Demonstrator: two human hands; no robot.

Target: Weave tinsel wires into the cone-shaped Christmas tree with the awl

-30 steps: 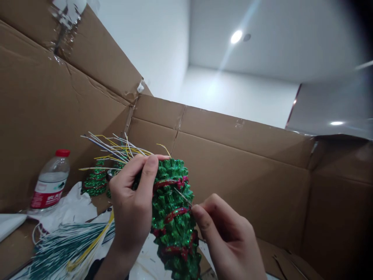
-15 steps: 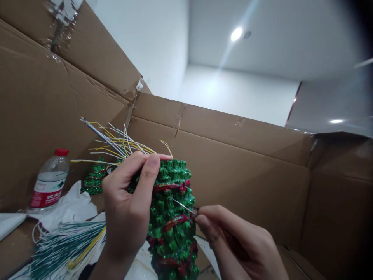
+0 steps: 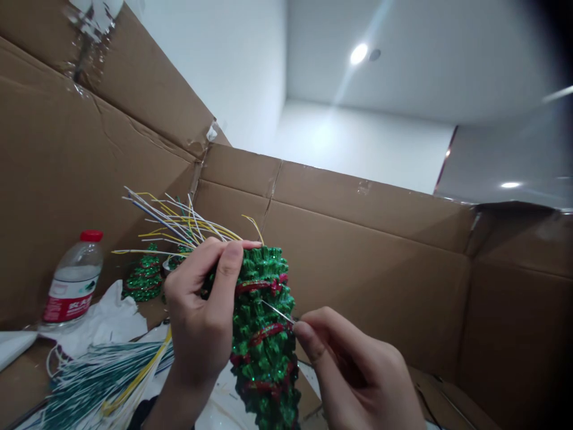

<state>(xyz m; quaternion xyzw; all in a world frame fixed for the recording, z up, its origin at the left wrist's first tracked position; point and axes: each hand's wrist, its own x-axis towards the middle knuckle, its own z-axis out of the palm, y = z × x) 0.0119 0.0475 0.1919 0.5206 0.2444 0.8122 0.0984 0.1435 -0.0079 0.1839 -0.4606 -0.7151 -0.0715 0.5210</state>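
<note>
My left hand (image 3: 203, 298) is closed on the upper end of a green glittery Christmas tree figure (image 3: 266, 349), which has red garland bands and a red bow. The figure narrows toward the bottom of the view. A thin yellow wire (image 3: 253, 224) sticks up at its top edge by my left fingertips. Between thumb and forefinger, my right hand (image 3: 353, 364) pinches a thin pointed metal tool (image 3: 278, 312). The tool's tip meets the figure's front just under the upper red band. My fingers cover its other end, so its exact kind is unclear.
Yellow and white wires (image 3: 179, 221) fan out behind my left hand. A red-capped water bottle (image 3: 74, 286), crumpled white tissue (image 3: 110, 319) and a smaller glittery tree (image 3: 144, 278) stand at left. Green and white wires (image 3: 98, 382) lie in front. Cardboard walls (image 3: 358, 257) surround the workplace.
The view has shifted slightly. The figure's lower end has swung a little, and my right hand has moved slightly left and up with the tool, whose tip stays on the figure.
</note>
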